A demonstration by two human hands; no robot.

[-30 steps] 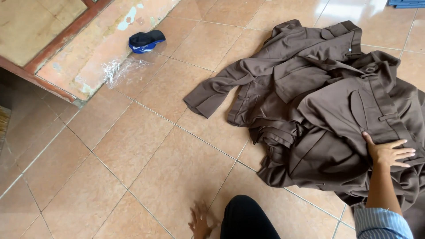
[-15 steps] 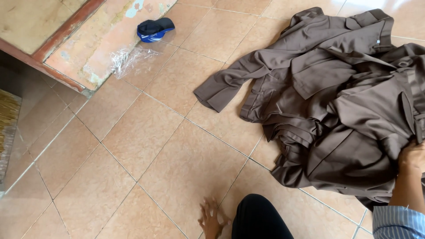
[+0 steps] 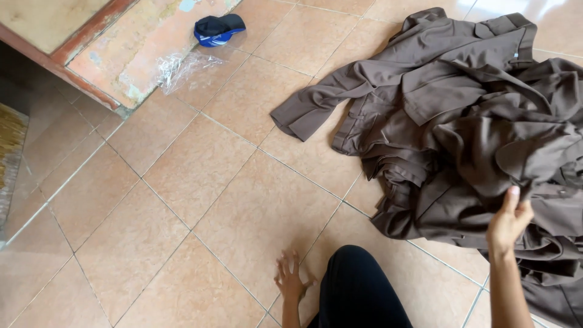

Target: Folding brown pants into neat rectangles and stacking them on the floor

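A heap of brown garments (image 3: pixel 461 121) lies on the tiled floor at the right, one sleeve stretched out to the left. My right hand (image 3: pixel 509 220) grips a fold of brown cloth at the heap's near edge and holds it raised a little. Flat on the tiles beside my dark-trousered knee (image 3: pixel 358 291) rests my left hand (image 3: pixel 290 279), fingers spread, holding nothing.
A blue cap (image 3: pixel 217 28) and a crumpled clear plastic wrap (image 3: pixel 182 65) lie at the far left by a raised step with a reddish edge (image 3: pixel 91 30). A straw mat's edge (image 3: pixel 11 140) shows at the left border. Tan floor tiles (image 3: pixel 200 182) fill the middle.
My right hand went from lying flat on the brown heap to grasping a fold of it and lifting. The view shifted left. My left hand stayed on the floor.
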